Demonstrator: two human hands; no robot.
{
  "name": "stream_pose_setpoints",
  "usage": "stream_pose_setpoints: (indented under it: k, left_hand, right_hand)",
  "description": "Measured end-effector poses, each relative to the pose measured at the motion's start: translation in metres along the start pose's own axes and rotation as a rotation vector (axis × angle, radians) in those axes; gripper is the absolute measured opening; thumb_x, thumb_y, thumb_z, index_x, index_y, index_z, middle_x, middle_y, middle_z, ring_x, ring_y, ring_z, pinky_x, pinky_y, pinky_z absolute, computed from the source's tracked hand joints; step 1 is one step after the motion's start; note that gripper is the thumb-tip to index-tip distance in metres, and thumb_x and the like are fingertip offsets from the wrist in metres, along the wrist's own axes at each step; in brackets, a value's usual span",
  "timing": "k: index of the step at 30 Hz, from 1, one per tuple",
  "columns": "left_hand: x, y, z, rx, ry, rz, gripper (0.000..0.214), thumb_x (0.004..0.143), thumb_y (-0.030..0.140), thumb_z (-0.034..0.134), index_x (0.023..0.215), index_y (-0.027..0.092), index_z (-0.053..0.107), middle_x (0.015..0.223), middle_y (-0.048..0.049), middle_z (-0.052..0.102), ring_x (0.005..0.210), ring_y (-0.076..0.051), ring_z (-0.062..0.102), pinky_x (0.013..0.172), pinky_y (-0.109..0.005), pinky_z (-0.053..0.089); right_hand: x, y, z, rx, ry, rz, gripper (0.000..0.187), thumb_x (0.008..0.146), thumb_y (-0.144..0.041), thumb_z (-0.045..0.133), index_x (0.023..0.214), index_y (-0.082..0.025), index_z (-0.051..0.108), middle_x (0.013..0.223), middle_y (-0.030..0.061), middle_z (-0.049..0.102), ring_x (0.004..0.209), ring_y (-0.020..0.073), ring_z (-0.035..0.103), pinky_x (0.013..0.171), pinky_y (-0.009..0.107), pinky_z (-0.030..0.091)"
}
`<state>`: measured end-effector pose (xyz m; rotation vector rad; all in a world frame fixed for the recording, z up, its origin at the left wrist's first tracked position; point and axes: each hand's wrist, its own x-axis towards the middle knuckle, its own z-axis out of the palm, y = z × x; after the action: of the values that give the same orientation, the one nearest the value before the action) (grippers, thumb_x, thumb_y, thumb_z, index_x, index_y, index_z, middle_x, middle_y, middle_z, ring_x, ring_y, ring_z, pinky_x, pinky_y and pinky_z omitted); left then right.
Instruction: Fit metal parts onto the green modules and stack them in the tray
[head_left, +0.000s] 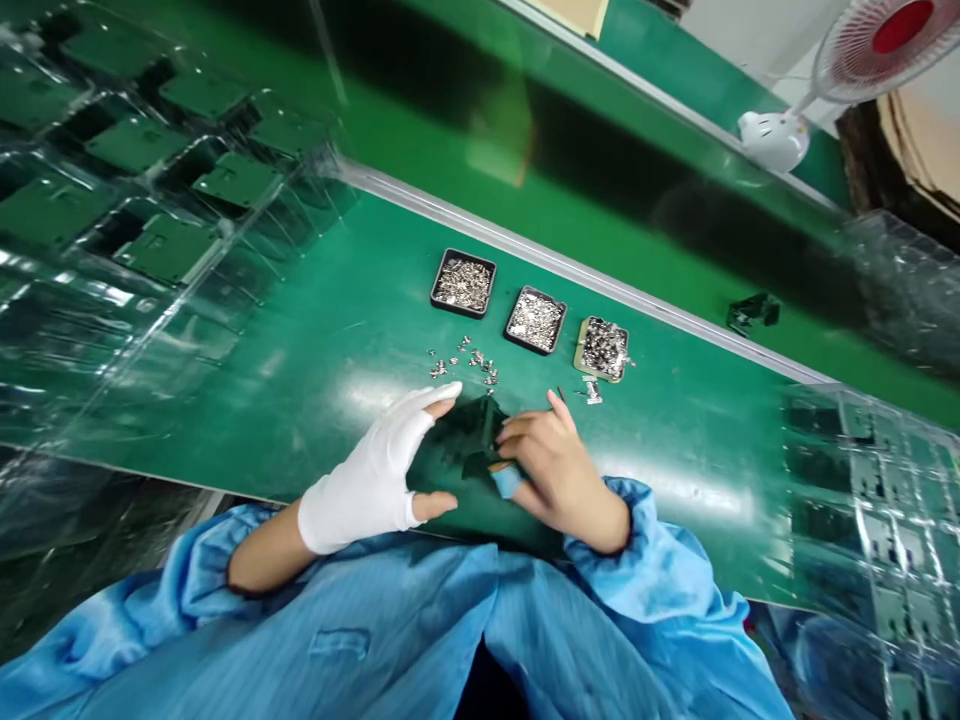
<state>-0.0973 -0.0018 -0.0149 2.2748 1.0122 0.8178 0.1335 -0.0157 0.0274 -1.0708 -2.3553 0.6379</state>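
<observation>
My left hand (375,470), in a white glove with some fingertips bare, is open beside a dark angular part (480,425). Its thumb and fingers are spread apart, not visibly touching the part. My right hand (551,460), with blue tape round the thumb, has its fingers curled onto the right side of that part; the fingers hide some of it. Just beyond the hands lie several small loose metal pieces (484,365). A flat silver metal piece (592,390) rests beyond my right hand.
Three small trays of metal pieces stand in a row: left tray (463,283), middle tray (535,320), right tray (602,348). Clear plastic trays (217,240) holding green parts flank the left; more clear trays (862,480) stand right. Behind runs a ledge (525,255), with a fan (776,140) farther back.
</observation>
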Motion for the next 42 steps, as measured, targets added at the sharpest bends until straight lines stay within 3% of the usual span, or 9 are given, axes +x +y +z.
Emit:
stream_pose_setpoints:
  k: [2,5,10,14,19,27,35,39,42]
  left_hand:
    - [0.003,0.003,0.001,0.106,-0.031,0.052,0.070,0.084,0.051,0.056,0.139,0.014,0.034,0.138,-0.0202,0.049,0.128,-0.034,0.047,0.106,-0.052,0.040]
    - [0.010,0.007,0.004,0.209,-0.147,0.091,0.052,0.084,0.041,0.058,0.126,0.012,0.050,0.127,-0.0182,0.057,0.118,-0.033,0.054,0.103,-0.051,0.042]
    - [0.011,0.009,0.005,0.208,-0.192,0.031,0.048,0.081,0.034,0.060,0.123,0.012,0.054,0.127,-0.0173,0.058,0.118,-0.033,0.053,0.101,-0.050,0.045]
    - [0.007,0.009,0.000,0.148,-0.071,0.076,0.054,0.080,0.043,0.060,0.125,0.014,0.052,0.130,-0.0173,0.056,0.120,-0.033,0.052,0.102,-0.051,0.043]
    - [0.010,0.020,-0.009,0.131,0.186,0.097,0.018,0.090,0.028,0.050,0.098,0.018,0.062,0.100,-0.0090,0.070,0.093,-0.021,0.065,0.083,-0.035,0.051]
    - [0.026,0.047,-0.008,-0.049,-0.001,0.019,0.037,0.096,0.032,0.041,0.066,0.017,0.058,0.061,0.0000,0.057,0.058,-0.013,0.053,0.057,-0.024,0.041]
    - [0.018,0.023,0.000,0.262,0.035,0.207,0.029,0.090,0.023,0.044,0.068,0.017,0.061,0.064,-0.0028,0.063,0.060,-0.017,0.057,0.059,-0.030,0.043]
    - [0.023,0.016,0.002,0.024,0.134,0.017,0.026,0.085,0.035,0.052,0.098,0.015,0.062,0.097,-0.0103,0.067,0.093,-0.023,0.063,0.085,-0.038,0.050]
    - [0.027,0.010,0.007,-0.163,0.064,-0.169,0.027,0.084,0.028,0.051,0.107,0.015,0.058,0.110,-0.0105,0.065,0.107,-0.022,0.061,0.095,-0.038,0.049]
  right_hand:
    - [-0.003,-0.007,0.003,-0.184,-0.029,-0.161,0.017,0.096,-0.019,0.041,0.097,-0.018,0.059,0.101,0.0083,0.065,0.107,0.0218,0.054,0.116,0.050,0.012]
    - [-0.010,0.004,0.000,-0.211,-0.037,-0.221,0.022,0.097,-0.019,0.038,0.103,-0.018,0.060,0.104,0.0071,0.065,0.106,0.0206,0.054,0.113,0.046,0.022]
    - [-0.029,0.069,-0.025,-0.435,0.198,0.385,0.019,0.093,-0.019,0.044,0.091,-0.017,0.063,0.093,0.0096,0.064,0.088,0.0245,0.054,0.079,0.038,0.043]
    - [-0.038,0.099,-0.031,-0.615,0.120,0.480,0.019,0.087,-0.011,0.045,0.087,-0.017,0.064,0.090,0.0108,0.061,0.083,0.0258,0.052,0.074,0.038,0.041]
    - [-0.027,0.065,-0.026,-0.422,0.227,0.296,0.017,0.091,-0.015,0.043,0.094,-0.019,0.059,0.096,0.0096,0.063,0.090,0.0255,0.055,0.081,0.042,0.042]
    - [-0.009,-0.007,0.006,-0.184,0.159,-0.258,0.025,0.097,-0.017,0.037,0.111,-0.025,0.057,0.103,0.0062,0.067,0.092,0.0185,0.061,0.096,0.042,0.044]
    - [0.001,-0.011,0.007,0.210,0.114,0.067,0.010,0.095,-0.020,0.048,0.101,-0.024,0.056,0.094,0.0044,0.065,0.088,0.0174,0.062,0.077,0.031,0.051]
    - [0.006,0.000,0.007,0.101,0.159,0.121,0.008,0.093,-0.018,0.048,0.094,-0.023,0.055,0.089,0.0046,0.063,0.085,0.0193,0.059,0.078,0.034,0.048]
    - [0.011,0.008,0.015,-0.029,0.171,0.099,0.011,0.091,-0.016,0.047,0.095,-0.023,0.055,0.096,0.0064,0.063,0.092,0.0224,0.057,0.089,0.042,0.043]
